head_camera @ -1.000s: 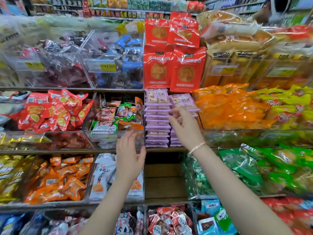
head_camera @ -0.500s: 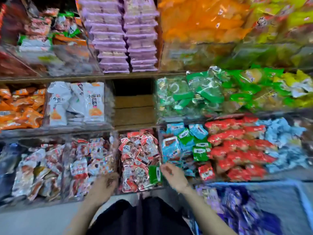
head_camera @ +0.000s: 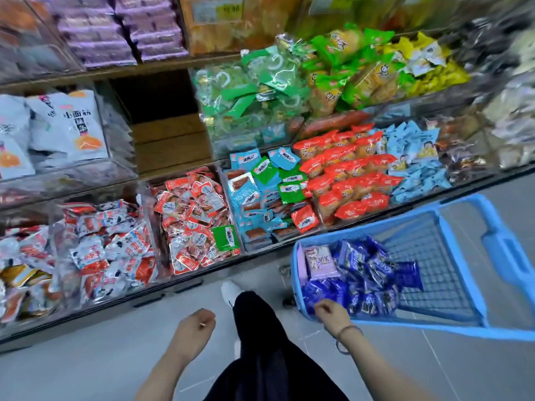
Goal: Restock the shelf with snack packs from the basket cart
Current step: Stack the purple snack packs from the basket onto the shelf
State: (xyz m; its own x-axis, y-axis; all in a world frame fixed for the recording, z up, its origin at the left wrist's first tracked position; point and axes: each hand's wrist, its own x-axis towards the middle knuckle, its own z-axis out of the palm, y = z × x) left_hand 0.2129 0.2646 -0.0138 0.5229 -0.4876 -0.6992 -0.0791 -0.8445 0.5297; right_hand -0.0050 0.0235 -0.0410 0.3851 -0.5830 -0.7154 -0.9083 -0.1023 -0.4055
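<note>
- On the shelf point(head_camera: 173, 67) the purple stacks point(head_camera: 95, 33) stand high, so I judge that kind nearly done. The bay point(head_camera: 165, 117) below them is bare wood and may want filling.
- My left hand point(head_camera: 195, 332) hangs over the floor, loosely curled and holding nothing.
- One lilac pack point(head_camera: 321, 261) lies flat, label up, in the near corner of the basket cart point(head_camera: 434, 325).
- My right hand point(head_camera: 330, 312) is at the cart's near rim, fingers point(head_camera: 321, 306) curled down among the packs. I cannot tell whether they grip one.
- The dark blue packs point(head_camera: 367, 273) are glossy and crinkled, heaped loosely in the cart. Plenty are left to shelve.
</note>
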